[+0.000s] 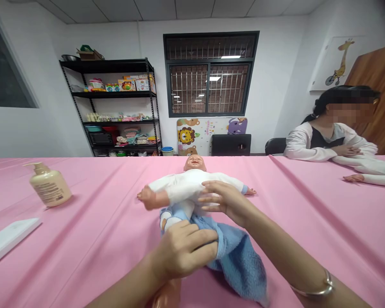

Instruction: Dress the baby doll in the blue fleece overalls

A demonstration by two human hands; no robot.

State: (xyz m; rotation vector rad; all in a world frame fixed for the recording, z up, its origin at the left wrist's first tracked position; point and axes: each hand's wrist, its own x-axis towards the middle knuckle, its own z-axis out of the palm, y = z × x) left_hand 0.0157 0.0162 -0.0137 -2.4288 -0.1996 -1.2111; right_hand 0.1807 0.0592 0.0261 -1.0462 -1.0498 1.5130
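Left hand point(182, 250) clenched on blue terry towel point(237, 261), bunched over lower body of baby doll point(182, 184). Right hand point(226, 201) open, fingers lying across doll's white top. Doll supine, long axis running away from person, head far; left hand nearer feet. Hips hidden under towel, hand.

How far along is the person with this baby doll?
The baby doll already lies on its back in a white top. In hand: the left hand presses a blue towel against its legs, the right hand rests on its chest. Perhaps remaining: the pump bottle stands untouched on the pink tablecloth.
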